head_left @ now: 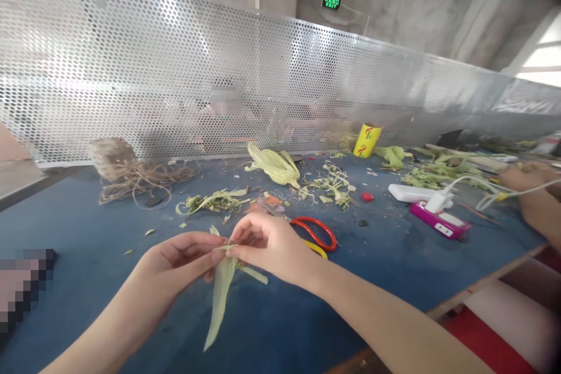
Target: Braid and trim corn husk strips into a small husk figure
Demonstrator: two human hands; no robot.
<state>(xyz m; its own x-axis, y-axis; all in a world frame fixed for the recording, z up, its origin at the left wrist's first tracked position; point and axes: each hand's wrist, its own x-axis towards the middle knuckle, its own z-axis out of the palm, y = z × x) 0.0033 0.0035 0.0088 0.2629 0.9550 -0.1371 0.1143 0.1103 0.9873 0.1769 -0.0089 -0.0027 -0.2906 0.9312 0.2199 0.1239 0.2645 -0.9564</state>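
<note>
Hanging between two bare hands, a long, flat, pale green strip of plant husk (pixel 221 298) is held over the near part of the blue tabletop surface (pixel 87 228). Its upper end is pinched between the thumb and fingertips of the left hand (pixel 179 260); beside them, the thumb and index finger of the right hand (pixel 276 245) are closed on it too, so that the two grips meet. By this double pinch, it seems, a small fold is kept steady while the tail is left free. A shorter, narrow green strip (pixel 254 274) juts out beneath the right hand; whether it is gripped cannot be told.

Just beyond the right hand, metal scissors with one red and one yellow handle loop (pixel 319 228) are laid with the loops outward, probably for an easy pick-up. A pale green, leafy husk bundle (pixel 276 166) is set near the far edge, perhaps so that working room is left. Near the far left corner, a tangled bundle of brown twine (pixel 131 172) is placed by the silver perforated metal screen (pixel 175 70), by which the far edge is bounded.
</note>
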